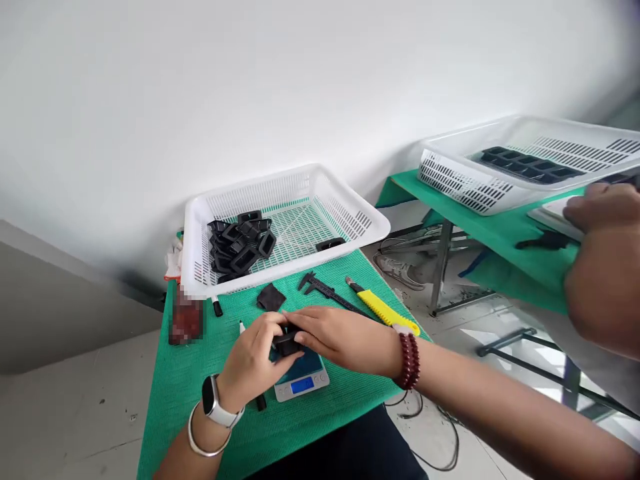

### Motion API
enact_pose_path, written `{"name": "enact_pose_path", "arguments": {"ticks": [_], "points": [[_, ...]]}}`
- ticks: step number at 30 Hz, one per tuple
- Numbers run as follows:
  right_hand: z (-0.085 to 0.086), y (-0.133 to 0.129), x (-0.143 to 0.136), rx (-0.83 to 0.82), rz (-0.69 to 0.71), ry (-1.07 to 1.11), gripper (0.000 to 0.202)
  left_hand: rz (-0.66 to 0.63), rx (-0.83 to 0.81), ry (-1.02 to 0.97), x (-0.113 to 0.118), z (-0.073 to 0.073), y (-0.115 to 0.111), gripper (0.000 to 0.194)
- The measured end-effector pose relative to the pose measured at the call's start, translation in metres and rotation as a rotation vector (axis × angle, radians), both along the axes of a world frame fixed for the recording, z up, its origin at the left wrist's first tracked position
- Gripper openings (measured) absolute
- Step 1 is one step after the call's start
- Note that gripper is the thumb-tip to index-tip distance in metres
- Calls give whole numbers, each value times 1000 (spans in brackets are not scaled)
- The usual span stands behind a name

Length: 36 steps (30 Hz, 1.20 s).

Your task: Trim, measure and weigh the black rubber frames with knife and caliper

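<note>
The left hand (255,353) and right hand (336,333) pinch a smooth black rectangular part (287,341) above the scale (303,381). Behind, a slatted white plastic basket (373,217) holds piled black frames (243,241).

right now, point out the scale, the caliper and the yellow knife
scale (321,379): head view, right front edge
caliper (323,289): head view, dark beam
knife (383,307): head view, yellow handle

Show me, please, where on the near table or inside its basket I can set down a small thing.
Bare: the table between its left edge and left hand; the basket floor between pile and lone black part.
Crowded: around the scale, and behind right hand, by caliper and cutter.
</note>
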State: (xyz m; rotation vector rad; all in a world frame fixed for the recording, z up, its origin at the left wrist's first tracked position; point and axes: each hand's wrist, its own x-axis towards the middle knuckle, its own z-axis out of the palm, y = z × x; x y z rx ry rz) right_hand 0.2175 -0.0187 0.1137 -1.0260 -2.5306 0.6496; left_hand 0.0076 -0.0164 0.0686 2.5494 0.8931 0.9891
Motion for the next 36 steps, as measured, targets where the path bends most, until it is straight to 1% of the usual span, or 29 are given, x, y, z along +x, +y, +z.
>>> {"name": "enact_pose_path", "arguments": {"ticks": [2, 4, 6, 8, 10, 12, 15, 17, 19, 21, 23, 25, 27, 30, 32, 36], "points": [[19, 13, 13, -106, 77, -21, 36, -52, 78, 71, 7, 22, 12, 28], [40, 31, 29, -127, 91, -19, 40, -81, 168, 120, 16, 45, 32, 27], [59, 57, 46, -124, 89, -9, 44, -82, 271, 151, 29, 67, 58, 26], [73, 88, 64, -76, 87, -18, 43, -59, 323, 145, 44, 83, 88, 25], [80, 119, 81, -5, 21, -26, 43, -34, 279, 84, 63, 90, 119, 33], [81, 146, 92, 74, -63, -79, 48, 26, 174, 41, 82, 86, 151, 43], [71, 176, 101, 164, -194, -271, 46, 52, 28, 118, 110, 65, 190, 55], [59, 191, 103, 180, -193, -449, 44, 62, -64, 196, 126, 49, 208, 63], [44, 202, 104, 179, -177, -632, 45, 92, -148, 305, 137, 35, 218, 71], [29, 212, 105, 147, -151, -770, 49, 53, -216, 512, 141, 26, 223, 79], [15, 221, 105, 107, -121, -833, 52, 25, -291, 701, 140, 21, 226, 83], [3, 228, 103, 76, -88, -879, 50, 10, -365, 806, 135, 19, 228, 81], [-6, 233, 102, 50, -66, -921, 48, -34, -440, 854, 129, 18, 230, 74], [-15, 237, 101, 11, -65, -966, 48, -176, -551, 902, 122, 17, 233, 62], [-18, 238, 101, -17, -74, -981, 50, -260, -595, 902, 121, 15, 233, 57], [-22, 241, 104, -62, -87, -989, 52, -321, -630, 868, 124, 12, 231, 57]]}}
